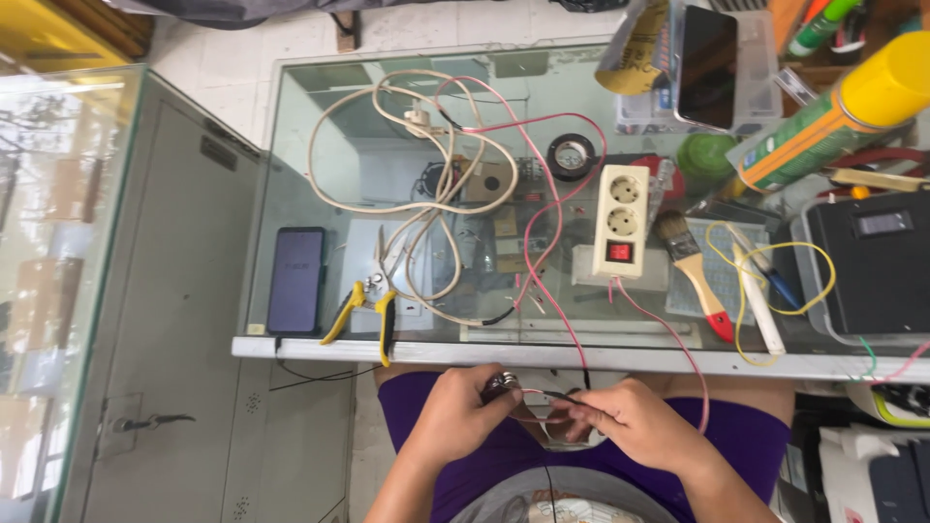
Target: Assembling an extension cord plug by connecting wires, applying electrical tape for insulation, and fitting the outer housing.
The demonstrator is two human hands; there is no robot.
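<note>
Between our left hand (453, 418) fingers we see a glossy metal part (501, 384); at our right hand (630, 418) fingertips, smooth plastic-coated wires (542, 395). Beyond the fingers, glossy glass top (329, 126).

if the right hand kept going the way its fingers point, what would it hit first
The right hand points left across the lap, so it would probably first meet the small metal part pinched in the left hand, then that hand itself. Depth looks about level.

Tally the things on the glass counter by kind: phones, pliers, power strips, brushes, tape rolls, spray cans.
Phones: 2, one dark phone lying flat, another phone on a clear box
Yellow-handled pliers: 1
Power strip: 1
Paintbrush: 1
Black tape roll: 1
Spray can: 1
Total: 7
</note>
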